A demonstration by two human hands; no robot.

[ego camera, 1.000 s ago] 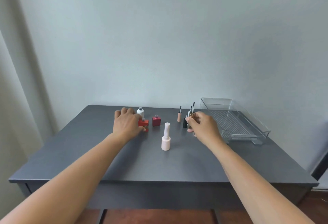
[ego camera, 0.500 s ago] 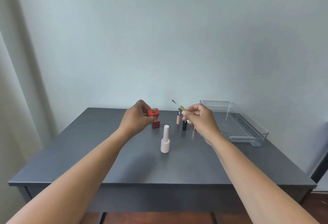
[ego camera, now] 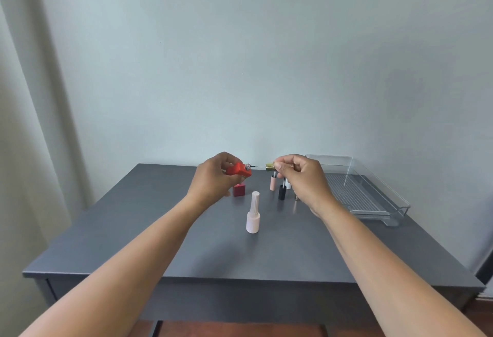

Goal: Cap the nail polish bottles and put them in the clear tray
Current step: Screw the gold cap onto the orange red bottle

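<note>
My left hand (ego camera: pixel 213 182) holds a red square nail polish bottle (ego camera: pixel 238 170) above the table, tilted so its open neck faces right. My right hand (ego camera: pixel 301 179) pinches a gold cap (ego camera: pixel 270 167) with its brush pointing left, the brush tip at the bottle's neck. On the grey table (ego camera: pixel 186 230) stand a capped pale pink bottle (ego camera: pixel 253 213), a dark red square bottle (ego camera: pixel 238 190), a pink brush cap (ego camera: pixel 273 183), a black brush cap (ego camera: pixel 282 192) and a white one, partly hidden behind my right hand. The clear tray (ego camera: pixel 378 198) sits at the right with nothing in it.
A pale wall rises behind the table and a curtain (ego camera: pixel 32 123) hangs at the left. The table's front edge (ego camera: pixel 240 279) runs across below my forearms. A small metallic piece (ego camera: pixel 296 198) stands just below my right hand.
Both hands rose a little and came together. The red bottle tilted toward the right, and the gold cap's brush swung level and now reaches the bottle's neck.
</note>
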